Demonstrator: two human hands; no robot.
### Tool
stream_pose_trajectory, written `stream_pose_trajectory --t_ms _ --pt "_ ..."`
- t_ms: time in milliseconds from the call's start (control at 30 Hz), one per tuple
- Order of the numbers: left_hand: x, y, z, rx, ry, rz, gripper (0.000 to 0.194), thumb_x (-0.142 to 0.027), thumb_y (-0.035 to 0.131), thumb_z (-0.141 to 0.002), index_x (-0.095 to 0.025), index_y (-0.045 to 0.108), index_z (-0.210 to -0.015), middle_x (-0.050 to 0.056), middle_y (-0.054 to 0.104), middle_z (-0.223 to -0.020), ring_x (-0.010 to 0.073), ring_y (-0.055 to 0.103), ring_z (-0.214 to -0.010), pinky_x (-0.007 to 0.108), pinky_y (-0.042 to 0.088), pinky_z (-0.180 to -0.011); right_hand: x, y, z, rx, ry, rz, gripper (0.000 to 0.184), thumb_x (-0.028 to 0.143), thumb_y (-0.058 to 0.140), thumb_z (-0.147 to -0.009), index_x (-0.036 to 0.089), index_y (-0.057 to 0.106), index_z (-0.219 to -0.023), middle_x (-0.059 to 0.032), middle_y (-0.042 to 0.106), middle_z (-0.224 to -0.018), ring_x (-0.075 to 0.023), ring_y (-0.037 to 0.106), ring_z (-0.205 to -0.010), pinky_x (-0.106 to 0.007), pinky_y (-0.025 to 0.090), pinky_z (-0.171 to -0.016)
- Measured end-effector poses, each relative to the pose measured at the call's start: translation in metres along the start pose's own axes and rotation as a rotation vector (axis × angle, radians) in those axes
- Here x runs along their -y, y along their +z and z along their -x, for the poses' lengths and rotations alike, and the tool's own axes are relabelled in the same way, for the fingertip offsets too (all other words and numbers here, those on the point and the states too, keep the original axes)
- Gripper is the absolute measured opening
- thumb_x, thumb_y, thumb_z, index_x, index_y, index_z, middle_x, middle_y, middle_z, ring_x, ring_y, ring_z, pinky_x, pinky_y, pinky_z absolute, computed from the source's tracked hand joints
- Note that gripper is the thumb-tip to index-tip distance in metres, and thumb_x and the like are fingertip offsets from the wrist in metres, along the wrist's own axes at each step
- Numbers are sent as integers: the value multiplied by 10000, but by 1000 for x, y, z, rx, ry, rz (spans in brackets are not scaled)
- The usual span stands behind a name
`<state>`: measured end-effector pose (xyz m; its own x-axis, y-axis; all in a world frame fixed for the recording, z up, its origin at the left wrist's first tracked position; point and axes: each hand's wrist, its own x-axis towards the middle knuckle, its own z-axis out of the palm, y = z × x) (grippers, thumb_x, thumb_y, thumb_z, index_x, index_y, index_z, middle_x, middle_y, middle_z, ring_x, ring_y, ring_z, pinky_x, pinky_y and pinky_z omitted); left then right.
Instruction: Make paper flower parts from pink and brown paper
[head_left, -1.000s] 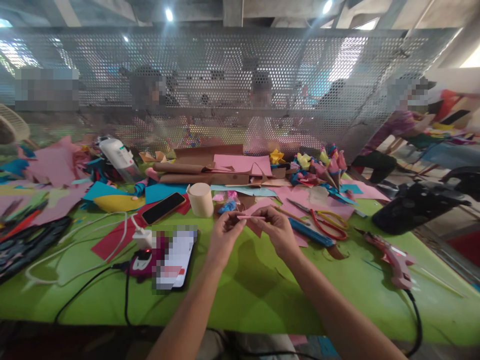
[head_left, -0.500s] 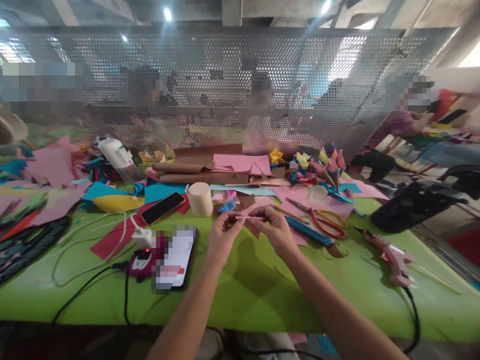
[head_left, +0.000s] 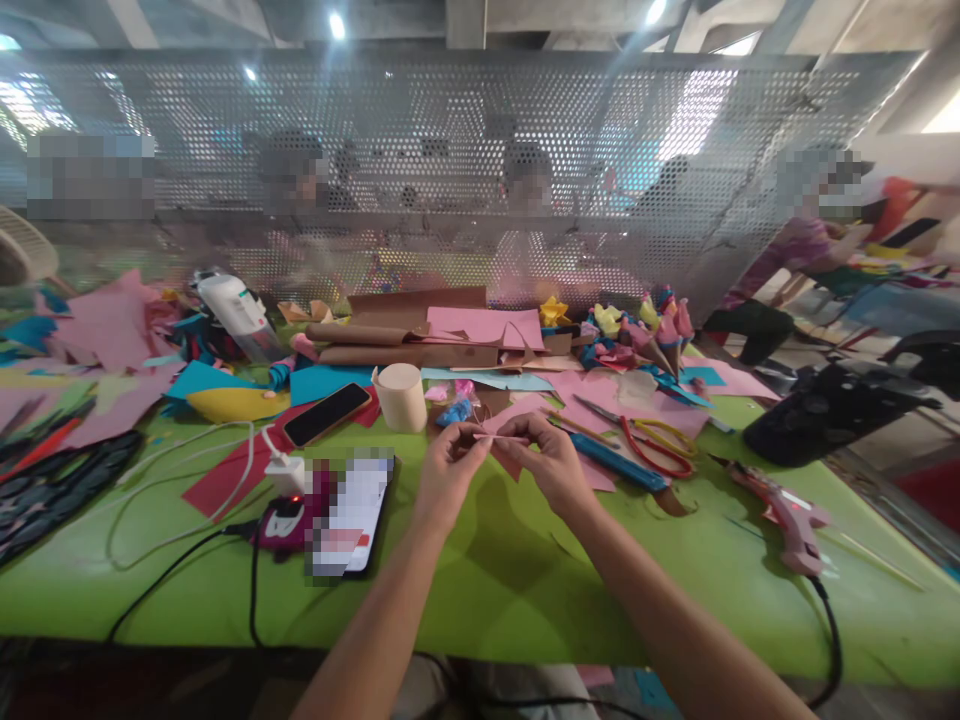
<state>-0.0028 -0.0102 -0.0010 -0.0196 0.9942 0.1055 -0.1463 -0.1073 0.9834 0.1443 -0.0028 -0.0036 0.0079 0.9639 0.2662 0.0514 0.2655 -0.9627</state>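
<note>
My left hand (head_left: 446,474) and my right hand (head_left: 549,460) meet above the green table (head_left: 495,580), just in front of the paper piles. Both pinch a small folded strip of pink paper (head_left: 496,437), held nearly level between their fingertips. The fingers of each hand are curled closed on it. Red-and-yellow scissors (head_left: 645,440) and a blue cutter (head_left: 619,462) lie just right of my right hand. A roll of beige tape (head_left: 400,397) stands a little beyond my left hand.
Two phones (head_left: 327,415) (head_left: 351,515) and white and black cables lie at left. A pink glue gun (head_left: 784,515) rests at right by a black device (head_left: 829,410). Coloured paper sheets and paper cones crowd the back. Behind a perforated metal screen (head_left: 480,160) other people sit.
My hands have drawn slightly closer together on the pink strip, with small finger shifts. Everything on the table has stayed where it was.
</note>
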Motion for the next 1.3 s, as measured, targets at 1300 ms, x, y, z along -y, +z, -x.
stream_pose_trajectory --t_ms 1300 --pt "-1 0 -2 -64 -43 110 216 -318 785 -660 -167 675 -770 -18 649 -704 106 557 -647 229 449 -665 -1 -1 0 51 55 -104 259 430 748 -736 197 642 -776 12 601 -671 -139 505 -602 -269 379 -568"
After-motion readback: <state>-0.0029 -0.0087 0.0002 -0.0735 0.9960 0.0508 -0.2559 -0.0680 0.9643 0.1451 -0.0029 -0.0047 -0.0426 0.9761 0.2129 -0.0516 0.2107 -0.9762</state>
